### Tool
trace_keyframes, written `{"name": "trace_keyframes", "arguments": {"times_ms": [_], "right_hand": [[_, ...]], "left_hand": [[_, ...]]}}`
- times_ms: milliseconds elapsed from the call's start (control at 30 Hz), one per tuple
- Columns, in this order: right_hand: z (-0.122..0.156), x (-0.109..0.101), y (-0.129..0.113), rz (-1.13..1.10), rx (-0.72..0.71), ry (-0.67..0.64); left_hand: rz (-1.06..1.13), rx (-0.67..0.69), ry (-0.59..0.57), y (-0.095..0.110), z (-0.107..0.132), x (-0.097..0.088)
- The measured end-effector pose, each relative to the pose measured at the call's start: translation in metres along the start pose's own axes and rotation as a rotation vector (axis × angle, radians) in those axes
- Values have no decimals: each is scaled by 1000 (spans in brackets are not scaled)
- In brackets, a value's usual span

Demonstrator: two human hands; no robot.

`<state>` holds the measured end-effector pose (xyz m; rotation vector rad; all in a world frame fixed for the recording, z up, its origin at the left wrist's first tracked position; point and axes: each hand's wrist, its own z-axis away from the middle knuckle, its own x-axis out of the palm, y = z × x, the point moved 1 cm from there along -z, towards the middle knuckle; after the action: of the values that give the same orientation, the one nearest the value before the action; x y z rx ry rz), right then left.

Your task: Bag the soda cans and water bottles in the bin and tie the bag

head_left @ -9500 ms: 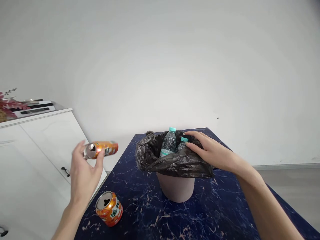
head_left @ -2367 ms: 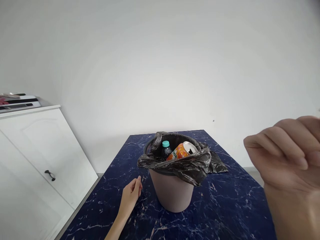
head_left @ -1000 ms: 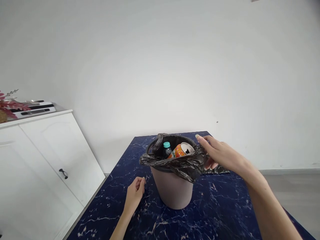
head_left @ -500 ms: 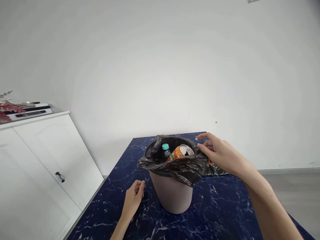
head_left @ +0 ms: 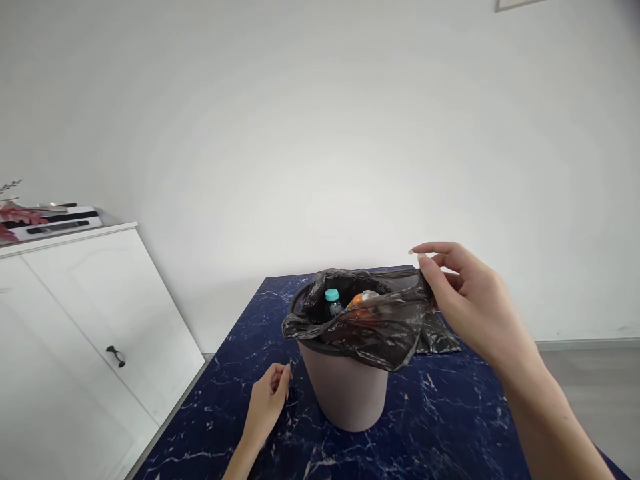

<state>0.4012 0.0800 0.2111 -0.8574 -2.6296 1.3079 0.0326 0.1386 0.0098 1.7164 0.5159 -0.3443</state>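
A small pinkish-grey bin (head_left: 345,390) stands on a dark blue marble-patterned table (head_left: 440,427). A black plastic bag (head_left: 370,327) lines it. Inside I see a bottle with a teal cap (head_left: 331,295) and part of an orange can (head_left: 361,300). My right hand (head_left: 470,300) pinches the bag's right edge and holds it lifted above the rim. On the table just left of the bin rests my left hand (head_left: 267,403), its fingers loosely curled with nothing visible in them.
A white cabinet (head_left: 75,320) with a dark door handle (head_left: 116,355) stands at the left, close to the table's left edge. On top of it lie a flat white device (head_left: 50,222) and pink flowers (head_left: 13,217). A plain white wall is behind.
My right hand closed on the bag's right edge and pulled it up and to the right, partly covering the can. Both orange cans went into the bin earlier. The left hand has stayed put.
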Motion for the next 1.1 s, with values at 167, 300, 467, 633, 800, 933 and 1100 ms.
{"name": "trace_keyframes", "arguments": {"times_ms": [167, 300, 467, 633, 800, 933, 1100], "right_hand": [[0, -6, 0, -20, 2, 70], [0, -10, -2, -46, 4, 56], [1, -9, -8, -53, -6, 20], [0, -9, -8, -67, -16, 4], [0, -12, -8, -90, -37, -17], [1, -16, -9, -94, -46, -12], [1, -19, -10, -114, -56, -6]], "left_hand": [[65, 21, 196, 36, -13, -17], [78, 142, 332, 105, -34, -45], [-55, 306, 260, 203, -56, -65], [-668, 495, -30, 245, -68, -55], [-840, 503, -162, 252, -81, -44], [-879, 494, -171, 254, -89, -31], [-919, 463, -135, 254, -94, -15]]}}
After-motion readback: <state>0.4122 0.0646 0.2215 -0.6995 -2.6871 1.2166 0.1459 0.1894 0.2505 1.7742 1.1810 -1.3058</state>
